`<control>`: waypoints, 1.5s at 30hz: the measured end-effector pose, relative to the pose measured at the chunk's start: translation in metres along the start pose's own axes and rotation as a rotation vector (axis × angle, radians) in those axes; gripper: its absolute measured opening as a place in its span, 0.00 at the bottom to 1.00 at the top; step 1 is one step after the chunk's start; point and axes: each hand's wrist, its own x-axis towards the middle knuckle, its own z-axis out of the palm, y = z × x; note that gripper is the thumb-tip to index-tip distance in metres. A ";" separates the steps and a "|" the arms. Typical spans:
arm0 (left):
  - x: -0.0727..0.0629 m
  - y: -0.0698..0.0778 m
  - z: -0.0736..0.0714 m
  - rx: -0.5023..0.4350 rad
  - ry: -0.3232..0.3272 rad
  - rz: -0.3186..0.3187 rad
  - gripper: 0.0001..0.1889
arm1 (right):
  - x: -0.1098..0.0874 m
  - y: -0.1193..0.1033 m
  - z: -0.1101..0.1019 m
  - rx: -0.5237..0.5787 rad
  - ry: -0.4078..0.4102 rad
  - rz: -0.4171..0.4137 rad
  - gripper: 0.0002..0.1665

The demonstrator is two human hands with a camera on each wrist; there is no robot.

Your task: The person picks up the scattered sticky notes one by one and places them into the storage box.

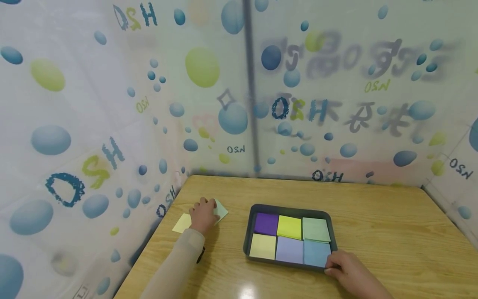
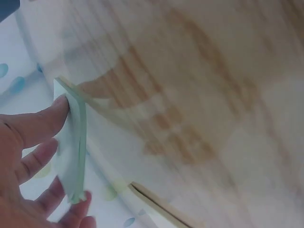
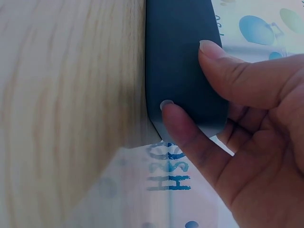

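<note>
My left hand [image 1: 203, 215] is over the left part of the table. It grips a pale green pad of paper squares [image 2: 71, 137], with the thumb on one face and the fingers around the other side. Close by lies a pale yellow pad [image 1: 182, 223], partly behind the hand. My right hand [image 1: 349, 270] holds the near right corner of a dark grey tray [image 1: 247, 237]; in the right wrist view the thumb and a finger press on the tray's outer wall [image 3: 180, 52]. Inside the tray, purple, bright yellow, green, cream, lilac and blue paper pads lie in two rows.
A wooden table [image 1: 392, 232] carries everything. Behind it and along the left side hangs a pale curtain [image 1: 209, 116] printed with blue and green bubbles and lettering. A dark band [image 1: 200, 255] circles the left wrist near the sleeve.
</note>
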 end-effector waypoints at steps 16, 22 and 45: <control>-0.002 0.011 -0.008 -0.059 0.039 0.054 0.19 | -0.001 -0.003 0.000 0.004 0.005 0.019 0.05; -0.001 0.015 -0.013 -0.091 0.037 0.059 0.21 | -0.002 -0.002 0.000 -0.011 0.012 -0.021 0.05; -0.007 0.034 -0.022 -0.090 0.048 0.164 0.09 | -0.002 -0.003 0.001 -0.010 0.014 -0.017 0.06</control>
